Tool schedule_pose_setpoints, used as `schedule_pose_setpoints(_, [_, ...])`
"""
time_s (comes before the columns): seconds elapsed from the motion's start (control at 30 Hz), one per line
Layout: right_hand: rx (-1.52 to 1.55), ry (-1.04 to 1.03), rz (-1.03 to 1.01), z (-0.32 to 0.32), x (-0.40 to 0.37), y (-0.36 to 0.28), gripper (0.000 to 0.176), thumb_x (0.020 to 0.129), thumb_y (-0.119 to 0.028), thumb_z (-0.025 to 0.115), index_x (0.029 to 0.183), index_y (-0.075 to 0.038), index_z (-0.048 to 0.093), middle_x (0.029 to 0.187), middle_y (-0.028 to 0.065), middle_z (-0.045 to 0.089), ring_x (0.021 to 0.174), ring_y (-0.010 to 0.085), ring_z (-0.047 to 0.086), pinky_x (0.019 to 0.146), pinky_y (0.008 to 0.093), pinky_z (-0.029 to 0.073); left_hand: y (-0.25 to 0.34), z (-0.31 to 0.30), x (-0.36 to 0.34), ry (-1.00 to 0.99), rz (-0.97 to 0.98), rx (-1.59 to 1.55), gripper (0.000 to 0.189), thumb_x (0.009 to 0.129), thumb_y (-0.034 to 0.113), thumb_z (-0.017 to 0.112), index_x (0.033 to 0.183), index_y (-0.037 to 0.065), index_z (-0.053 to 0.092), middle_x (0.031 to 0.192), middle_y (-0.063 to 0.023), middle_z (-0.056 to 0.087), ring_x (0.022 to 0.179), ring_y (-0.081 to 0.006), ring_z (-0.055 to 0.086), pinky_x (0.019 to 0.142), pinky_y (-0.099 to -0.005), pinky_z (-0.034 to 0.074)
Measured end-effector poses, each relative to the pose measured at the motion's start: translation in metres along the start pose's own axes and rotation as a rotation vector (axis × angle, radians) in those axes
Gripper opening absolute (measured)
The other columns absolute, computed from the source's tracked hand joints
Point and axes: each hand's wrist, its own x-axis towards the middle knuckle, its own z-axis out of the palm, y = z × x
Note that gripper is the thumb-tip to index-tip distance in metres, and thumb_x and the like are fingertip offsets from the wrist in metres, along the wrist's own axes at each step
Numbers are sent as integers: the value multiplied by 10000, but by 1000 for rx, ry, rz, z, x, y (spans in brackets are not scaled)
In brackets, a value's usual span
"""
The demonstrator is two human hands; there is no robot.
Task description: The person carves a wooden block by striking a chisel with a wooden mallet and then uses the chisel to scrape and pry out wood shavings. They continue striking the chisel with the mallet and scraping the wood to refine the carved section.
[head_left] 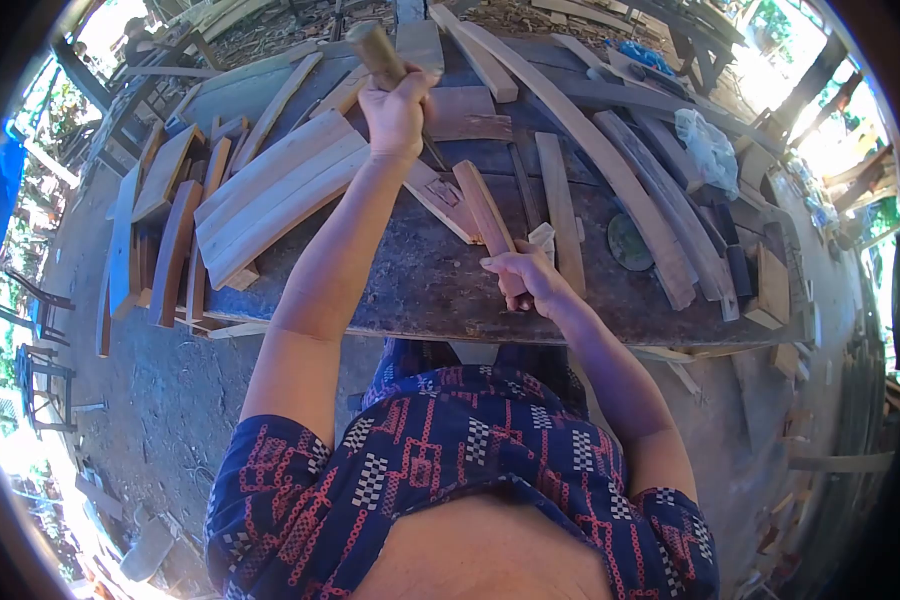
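Observation:
My left hand [395, 112] is raised over the workbench [390, 270], its fist wrapped round a chisel [375, 52] with a thick wooden handle. The dark thin shaft shows below the fist, pointing down toward a short board [448, 208] with a marked or cut rectangle near its end. Closer to the bench's front edge, my right hand [532, 278] grips the lower end of a wooden bar [484, 205]. That bar slants up and left, its upper end beside the short board.
Wide planks [280, 195] and upright wood pieces [175, 235] lie at left. Long curved boards [590, 140] cross the right side, near a clear plastic bag [707, 148], a round dark disc [629, 242] and a wood block [768, 290]. A blue bag [642, 55] sits farther back.

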Motion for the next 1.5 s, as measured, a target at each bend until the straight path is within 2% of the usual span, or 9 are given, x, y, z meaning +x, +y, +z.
schedule_pose_setpoints(0.13, [28, -26, 24, -2, 0, 0, 578, 699, -278, 706, 1111, 62, 484, 660, 83, 518, 355, 148, 489, 282, 247, 297, -13, 6, -8, -177, -47, 104, 120, 701, 14, 683, 745, 25, 572, 534, -27, 509, 392, -128, 472, 392, -265, 369])
schedule_pose_setpoints(0.23, [54, -24, 9, -2, 0, 2, 582, 702, -275, 704, 1118, 64, 479, 653, 80, 511, 352, 148, 484, 282, 249, 304, -18, 7, -11, -221, -85, 116, 115, 703, 13, 684, 741, 27, 576, 521, -17, 504, 392, -116, 472, 392, -257, 362])
schedule_pose_setpoints(0.53, [46, -20, 20, -2, -1, 0, 589, 694, -271, 711, 1122, 59, 476, 669, 86, 514, 350, 151, 480, 284, 249, 313, -20, 9, -14, -251, -115, 163, 117, 705, 29, 698, 737, 29, 586, 579, -22, 541, 406, -101, 478, 399, -245, 359])
schedule_pose_setpoints(1.27, [47, -19, -4, -1, -2, 2, 597, 690, -282, 717, 1130, 43, 476, 685, 82, 526, 373, 147, 486, 299, 244, 304, -18, 22, -28, -268, -82, 231, 112, 720, 50, 699, 693, 54, 590, 567, 4, 541, 424, -66, 461, 414, -220, 340])
schedule_pose_setpoints(1.33, [31, -11, 7, -1, -3, 1, 445, 719, -259, 697, 1020, -28, 465, 576, 47, 495, 371, 150, 489, 319, 259, 304, -19, 21, -29, -269, -85, 250, 110, 723, 49, 695, 695, 55, 589, 575, 3, 544, 427, -64, 459, 415, -220, 339])
schedule_pose_setpoints(1.5, [26, -11, 0, 0, -4, 0, 444, 720, -273, 697, 1014, -37, 465, 577, 45, 494, 373, 147, 489, 320, 256, 301, -20, 20, -29, -259, -82, 259, 106, 717, 50, 689, 691, 53, 586, 573, 4, 539, 431, -66, 458, 421, -224, 342])
